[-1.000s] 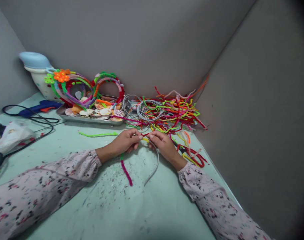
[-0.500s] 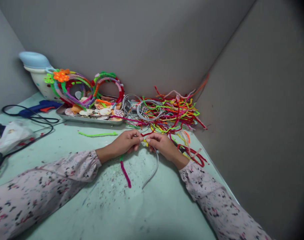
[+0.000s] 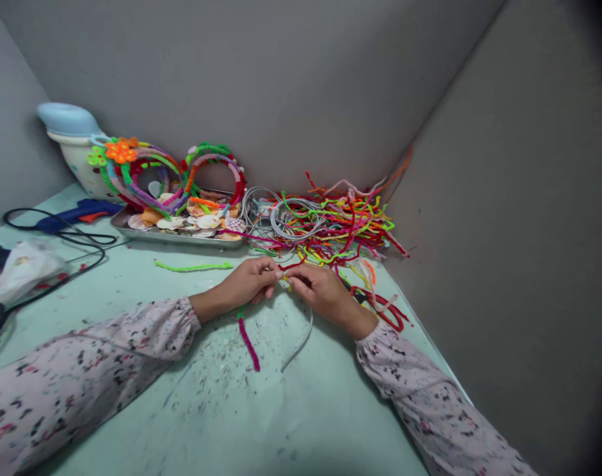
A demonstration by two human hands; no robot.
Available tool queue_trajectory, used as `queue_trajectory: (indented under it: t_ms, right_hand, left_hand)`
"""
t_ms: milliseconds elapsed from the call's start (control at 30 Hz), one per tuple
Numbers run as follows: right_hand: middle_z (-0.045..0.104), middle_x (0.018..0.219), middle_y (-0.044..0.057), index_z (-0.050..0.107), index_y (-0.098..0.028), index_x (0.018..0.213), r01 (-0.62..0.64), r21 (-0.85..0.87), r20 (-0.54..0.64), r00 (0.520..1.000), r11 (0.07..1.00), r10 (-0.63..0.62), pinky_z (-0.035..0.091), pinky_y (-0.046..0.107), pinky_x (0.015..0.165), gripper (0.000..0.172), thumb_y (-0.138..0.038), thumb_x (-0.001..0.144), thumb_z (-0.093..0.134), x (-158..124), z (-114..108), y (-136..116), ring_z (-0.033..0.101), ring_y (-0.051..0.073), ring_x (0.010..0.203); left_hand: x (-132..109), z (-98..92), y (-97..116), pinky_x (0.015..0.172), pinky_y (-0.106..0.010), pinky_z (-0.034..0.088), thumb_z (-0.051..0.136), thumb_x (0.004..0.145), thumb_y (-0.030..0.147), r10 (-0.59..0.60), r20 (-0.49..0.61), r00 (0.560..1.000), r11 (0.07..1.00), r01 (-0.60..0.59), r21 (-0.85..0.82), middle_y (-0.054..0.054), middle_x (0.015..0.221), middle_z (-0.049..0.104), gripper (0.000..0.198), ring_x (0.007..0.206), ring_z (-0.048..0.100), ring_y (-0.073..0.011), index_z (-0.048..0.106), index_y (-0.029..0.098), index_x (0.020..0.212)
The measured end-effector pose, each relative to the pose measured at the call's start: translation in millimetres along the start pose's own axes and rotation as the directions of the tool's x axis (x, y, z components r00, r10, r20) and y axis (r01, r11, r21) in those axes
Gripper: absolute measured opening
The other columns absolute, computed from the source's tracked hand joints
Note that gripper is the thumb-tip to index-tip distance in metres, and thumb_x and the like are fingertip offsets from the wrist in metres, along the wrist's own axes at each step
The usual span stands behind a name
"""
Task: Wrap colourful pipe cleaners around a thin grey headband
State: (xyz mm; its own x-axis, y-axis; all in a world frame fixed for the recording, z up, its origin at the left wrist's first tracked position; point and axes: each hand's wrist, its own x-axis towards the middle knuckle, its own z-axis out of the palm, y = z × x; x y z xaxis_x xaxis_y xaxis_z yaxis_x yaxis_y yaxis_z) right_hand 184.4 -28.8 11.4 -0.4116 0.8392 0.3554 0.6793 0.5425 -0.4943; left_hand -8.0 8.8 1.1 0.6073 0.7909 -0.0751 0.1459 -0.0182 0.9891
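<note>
My left hand (image 3: 251, 281) is closed in a pinch at the middle of the table. From beneath it hangs a wrapped end, green at the top and magenta (image 3: 248, 345) below. My right hand (image 3: 323, 291) meets it fingertip to fingertip, closed around a short yellow pipe cleaner (image 3: 285, 279). A bare grey wire (image 3: 304, 342) curves down from under the right fingers. Most of the wire between the hands is hidden, so I cannot tell exactly how the yellow piece sits on it. A lime-green pipe cleaner (image 3: 194, 267) lies left of my hands.
A metal tray (image 3: 182, 237) holds shells and several wrapped hoops (image 3: 209, 151). Behind my hands lie grey wire coils (image 3: 275, 221) and a heap of pipe cleaners (image 3: 355, 211). On the left are a blue-lidded container (image 3: 77, 149), a blue tool (image 3: 75, 215), a black cable (image 3: 95, 248) and a plastic bag (image 3: 26, 268).
My right hand has turned slightly, its fingers shifting left over the yellow pipe cleaner, which shows less. The left hand stays nearly in place; the grey wire's hanging part has shifted slightly.
</note>
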Motion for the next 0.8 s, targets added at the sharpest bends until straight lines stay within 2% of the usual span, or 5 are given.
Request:
queue_trajectory:
  t_ms: [100,200,467,800]
  right_hand:
    - [0.067,0.09,0.007,0.065,-0.016,0.099,0.09,-0.196,0.02,0.996,0.977,-0.088,0.043,0.026,0.07,0.018,-0.019,0.089,0.049,-1.2,0.6,-2.2,0.059,0.015,0.078]
    - [0.067,0.088,0.007,0.063,-0.015,0.098,0.126,-0.316,0.042,0.992,0.94,-0.119,0.042,0.026,0.068,0.019,-0.02,0.091,0.046,-3.1,0.3,-4.6,0.059,0.016,0.077]
    - [0.066,0.092,0.007,0.06,-0.017,0.099,0.161,-0.314,0.067,0.987,0.936,-0.147,0.041,0.025,0.068,0.014,-0.019,0.09,0.049,-5.0,-5.9,-7.6,0.058,0.015,0.078]
    - [0.063,0.082,0.007,0.059,-0.015,0.091,0.164,-0.458,0.06,0.986,0.874,-0.153,0.037,0.026,0.063,0.011,-0.018,0.089,0.048,-4.3,2.2,-5.1,0.056,0.017,0.074]
  left_hand:
    - [0.2,0.0,-0.1,0.034,-0.015,0.026,0.051,0.085,0.038,-0.003,-0.001,1.0,1.0,0.003,0.004,0.006,0.051,0.054,0.021,0.033,0.036,-0.0043,0.051,0.017,0.082]
    - [0.0,-0.2,-0.2,0.034,-0.015,0.025,0.051,0.085,0.037,0.005,-0.001,1.0,1.0,-0.005,0.006,0.006,0.051,0.054,0.02,0.033,0.036,-0.0042,0.051,0.017,0.082]
    - [-0.3,-0.5,-0.2,0.034,-0.015,0.026,0.051,0.084,0.038,0.004,0.002,1.0,1.0,-0.004,0.013,0.005,0.051,0.053,0.022,0.034,0.037,-0.0042,0.051,0.017,0.081]
    - [0.1,0.8,0.5,0.034,-0.015,0.024,0.053,0.084,0.039,0.01,0.022,1.0,1.0,-0.01,-0.012,0.005,0.05,0.053,0.022,0.033,0.036,-0.0041,0.05,0.017,0.08]
